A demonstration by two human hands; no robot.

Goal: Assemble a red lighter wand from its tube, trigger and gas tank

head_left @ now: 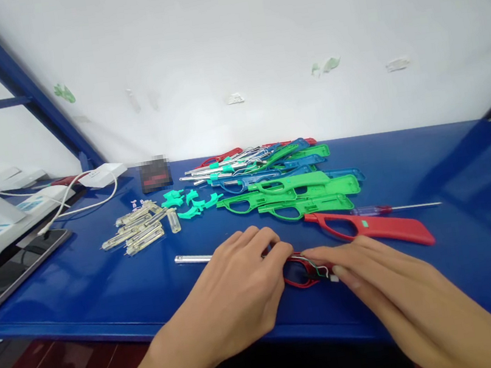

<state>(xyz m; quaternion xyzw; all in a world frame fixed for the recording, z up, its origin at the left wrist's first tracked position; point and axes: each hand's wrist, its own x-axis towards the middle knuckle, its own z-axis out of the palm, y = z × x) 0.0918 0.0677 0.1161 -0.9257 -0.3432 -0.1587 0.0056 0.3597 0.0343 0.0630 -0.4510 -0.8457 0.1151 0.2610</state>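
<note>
Head view: both left hand (247,288) and right hand (379,275) pinch a red casing (301,280) with wires (315,264), fingertips partly hidden, perhaps pressing.

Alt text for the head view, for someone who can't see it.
Over a blue table, the left hand holds a red plastic frame with thin wires and a silver tube; the right hand touches it. Beyond lie a red plastic shell, a purple-handled screwdriver, green and blue plastic shells, turquoise plastic pieces, clear plastic cylinders.

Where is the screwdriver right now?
In the head view, the screwdriver lies right of centre on the blue table, just behind the red handle shell.
</note>
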